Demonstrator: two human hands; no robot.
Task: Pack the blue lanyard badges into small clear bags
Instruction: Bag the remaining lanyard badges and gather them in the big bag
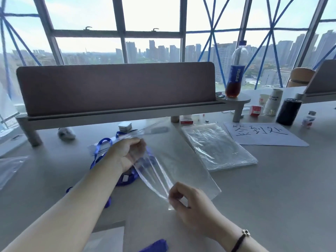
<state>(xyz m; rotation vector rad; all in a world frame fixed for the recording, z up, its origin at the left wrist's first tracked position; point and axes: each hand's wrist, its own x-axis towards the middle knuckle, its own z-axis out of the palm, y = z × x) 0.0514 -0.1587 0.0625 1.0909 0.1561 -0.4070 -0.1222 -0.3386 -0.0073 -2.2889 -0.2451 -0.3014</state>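
Clear bag (154, 171) pinched taut between left hand (130, 151) and right hand (189, 202), blue lanyards (127, 179) heaped beneath at table (263, 188) middle

Bright high-rise office by the window

Tall windows (152, 20) fill the upper frame, daylit towers beyond; a grey partition panel (116, 88) crosses the centre above the pale desk (272, 179).

The setting is a high-rise office: a grey desk (272, 179) carries a fabric-covered divider panel (116, 88) with a shelf, a handwritten paper sign (263, 133) and a cola bottle (235, 73), before large windows (152, 19) overlooking city towers.
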